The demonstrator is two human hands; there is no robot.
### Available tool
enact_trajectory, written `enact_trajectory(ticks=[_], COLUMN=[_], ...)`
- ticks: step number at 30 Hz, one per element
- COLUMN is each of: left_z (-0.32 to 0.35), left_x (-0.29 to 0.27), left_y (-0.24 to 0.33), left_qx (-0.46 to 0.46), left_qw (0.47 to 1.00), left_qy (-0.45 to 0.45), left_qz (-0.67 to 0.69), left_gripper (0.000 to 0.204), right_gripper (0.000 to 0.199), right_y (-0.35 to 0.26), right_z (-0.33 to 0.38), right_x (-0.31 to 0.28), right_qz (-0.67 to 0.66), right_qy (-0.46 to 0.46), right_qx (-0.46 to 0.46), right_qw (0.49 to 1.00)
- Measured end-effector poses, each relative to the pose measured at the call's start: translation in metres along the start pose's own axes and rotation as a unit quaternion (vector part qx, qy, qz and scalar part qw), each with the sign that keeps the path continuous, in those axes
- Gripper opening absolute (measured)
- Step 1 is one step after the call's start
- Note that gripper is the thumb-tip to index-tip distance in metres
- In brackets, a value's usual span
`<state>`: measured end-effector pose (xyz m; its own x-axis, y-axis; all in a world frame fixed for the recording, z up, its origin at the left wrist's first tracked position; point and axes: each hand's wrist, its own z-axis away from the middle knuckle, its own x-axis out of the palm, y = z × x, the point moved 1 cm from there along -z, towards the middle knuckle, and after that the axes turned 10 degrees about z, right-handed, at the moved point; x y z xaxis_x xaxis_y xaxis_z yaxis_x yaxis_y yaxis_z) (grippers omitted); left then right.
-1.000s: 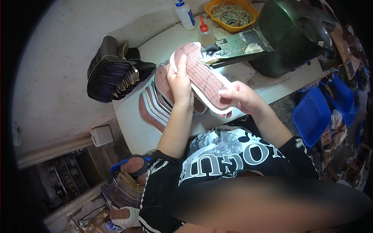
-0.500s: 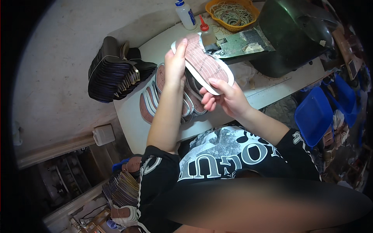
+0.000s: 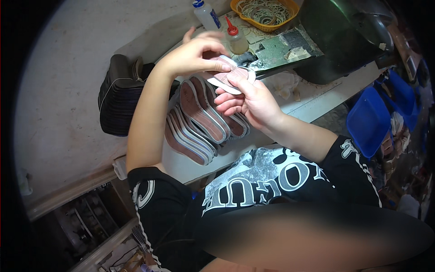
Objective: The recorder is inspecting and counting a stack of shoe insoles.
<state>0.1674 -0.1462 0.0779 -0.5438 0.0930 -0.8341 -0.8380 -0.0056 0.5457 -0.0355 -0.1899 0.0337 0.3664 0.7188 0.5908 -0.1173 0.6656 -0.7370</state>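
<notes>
A shoe insole [image 3: 220, 78], pinkish-brown with thin pale lines and a white edge, is held between my two hands above the table. My right hand [image 3: 256, 102] grips its near end, thumb on top and fingers curled beneath. Over its far end, my left hand [image 3: 195, 56] presses its thumb on the top face; the other fingers partly hide that end, and some are blurred. Below my hands, several similar insoles [image 3: 199, 109] lie overlapping in rows on the white table [image 3: 176, 170].
A tied stack of dark soles [image 3: 118, 102] stands left, by the wall. Behind my hands are a red-capped bottle [image 3: 238, 43], a blue-capped bottle [image 3: 208, 17], a yellow basket [image 3: 271, 27] of bands and a stained green board [image 3: 287, 52]. Blue trays [image 3: 369, 129] sit right.
The insole has come lower and nearer, and looks turned or bent, with less of its face showing. My left hand has shifted over its far end, its elbow swung out left.
</notes>
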Motion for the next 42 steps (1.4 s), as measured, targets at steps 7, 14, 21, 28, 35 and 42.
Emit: enact_trajectory(ticks=[7, 14, 21, 28, 35, 42], left_z=[-0.009, 0.001, -0.001, -0.006, 0.012, 0.025], left_x=[-0.010, -0.004, -0.003, -0.006, 0.004, 0.015], left_y=[0.002, 0.009, 0.006, 0.005, 0.020, 0.036], left_qx=[-0.144, -0.188, -0.166, -0.225, -0.237, -0.303], left_qw=[0.935, 0.929, 0.930, 0.896, 0.914, 0.903], left_qy=[-0.152, -0.126, -0.104, -0.146, -0.076, -0.016], left_qz=[0.285, 0.292, 0.310, 0.354, 0.322, 0.304], left_gripper=[0.027, 0.024, 0.024, 0.023, 0.026, 0.028], right_gripper=[0.044, 0.043, 0.043, 0.041, 0.047, 0.044], right_y=[-0.006, -0.010, -0.013, -0.008, -0.012, -0.018], right_z=[0.001, 0.002, 0.002, -0.001, -0.002, -0.004], right_x=[0.004, 0.001, -0.011, -0.010, -0.015, -0.018], right_qz=[0.019, 0.023, 0.033, 0.003, -0.015, -0.007], right_qy=[0.005, 0.016, -0.093, -0.083, -0.082, -0.076], right_qx=[0.011, 0.025, 0.015, -0.014, 0.026, 0.049], right_qw=[1.000, 0.999, 0.995, 0.996, 0.996, 0.996])
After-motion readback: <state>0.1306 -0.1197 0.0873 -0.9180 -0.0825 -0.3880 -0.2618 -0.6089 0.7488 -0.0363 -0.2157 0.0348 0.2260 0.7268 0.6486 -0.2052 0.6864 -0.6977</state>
